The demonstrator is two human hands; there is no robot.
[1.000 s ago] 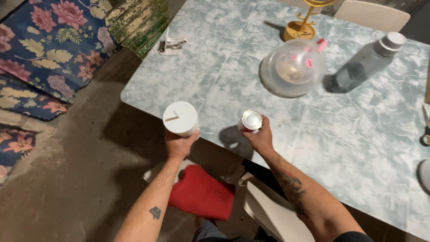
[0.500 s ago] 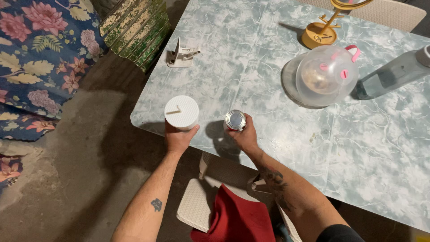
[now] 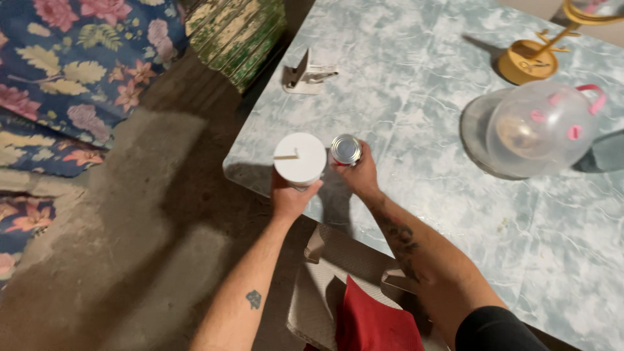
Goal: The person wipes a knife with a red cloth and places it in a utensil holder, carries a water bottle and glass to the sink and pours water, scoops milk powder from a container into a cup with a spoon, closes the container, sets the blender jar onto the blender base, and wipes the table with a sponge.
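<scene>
A: What is each hand doing?

B: The left hand (image 3: pixel 290 198) has its grip wrapped around a white cylinder container (image 3: pixel 299 159), held upright from below, its flat white lid facing the camera with a thin stick lying across it. The right hand (image 3: pixel 361 177) has its grip closed around a small metal can (image 3: pixel 346 149), shiny top up.

A: Where are those two things?

B: Just beside each other, at the near corner of the marbled grey-green surface (image 3: pixel 422 78). The can is over the surface; I cannot tell whether it rests on it. The container sits at the very edge, partly over the floor (image 3: pixel 130 227).

A: What else is on the surface?

B: A clear dome cover with pink tabs (image 3: pixel 543 130) to the right, well apart from the hands. Behind it, a gold stand (image 3: pixel 528 62). Near the far left edge, a small white bracket-like piece (image 3: pixel 307 73).

A: And below?

B: A woven chair (image 3: pixel 328 273) with a red cloth (image 3: pixel 374 322) on it, and a flowered fabric (image 3: pixel 71 71) at the left.
</scene>
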